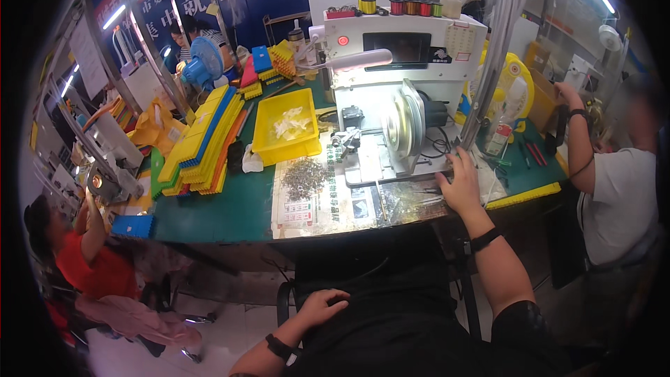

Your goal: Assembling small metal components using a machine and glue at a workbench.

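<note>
My right hand (458, 183) is open, fingers spread, at the right front of the bench beside the base of a white machine (440, 63). It appears to rest there near a metal post (490, 63) and holds nothing I can make out. On my lap lies my left hand (323, 307), loosely open, with nothing visible in it. A round wheel (403, 124) stands upright on the machine, lit by a white lamp (359, 60). Left of the machine, a heap of small metal pieces (305, 179) is spread on printed paper (292, 215).
A yellow bin (262, 148) holds white scraps. Stacked yellow, blue and orange trays (209, 132) stand left on the green bench top (241, 213). Thread spools (412, 7) sit on the machine. Right are a yellow fan (518, 87) and a co-worker (621, 188); another co-worker (105, 265) sits left.
</note>
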Motion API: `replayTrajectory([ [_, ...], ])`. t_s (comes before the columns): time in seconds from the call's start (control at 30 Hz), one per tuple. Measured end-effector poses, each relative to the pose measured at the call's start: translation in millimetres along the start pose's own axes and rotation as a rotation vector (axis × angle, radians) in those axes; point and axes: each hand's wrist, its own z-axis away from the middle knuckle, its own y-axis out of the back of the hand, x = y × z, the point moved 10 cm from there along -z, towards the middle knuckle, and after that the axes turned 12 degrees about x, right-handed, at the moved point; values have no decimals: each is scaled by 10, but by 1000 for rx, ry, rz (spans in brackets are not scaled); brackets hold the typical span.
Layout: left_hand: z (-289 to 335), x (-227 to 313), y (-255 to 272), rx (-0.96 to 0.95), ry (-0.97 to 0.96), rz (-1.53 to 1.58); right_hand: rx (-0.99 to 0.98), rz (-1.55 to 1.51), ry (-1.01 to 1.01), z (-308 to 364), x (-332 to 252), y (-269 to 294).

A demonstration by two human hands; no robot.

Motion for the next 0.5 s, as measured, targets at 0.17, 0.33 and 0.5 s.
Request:
replayTrajectory([
  [0.17, -29, 482, 61, -142, -51, 171, 12, 4, -8, -14, 32, 35],
  [0.33, 1041, 2489, -35, -1111, -786, 502, -2, -8, 21, -21, -49, 5],
  [0.5, 806, 2462, -241, -1115, -671, 451, 19, -2, 7, -28, 57, 12],
])
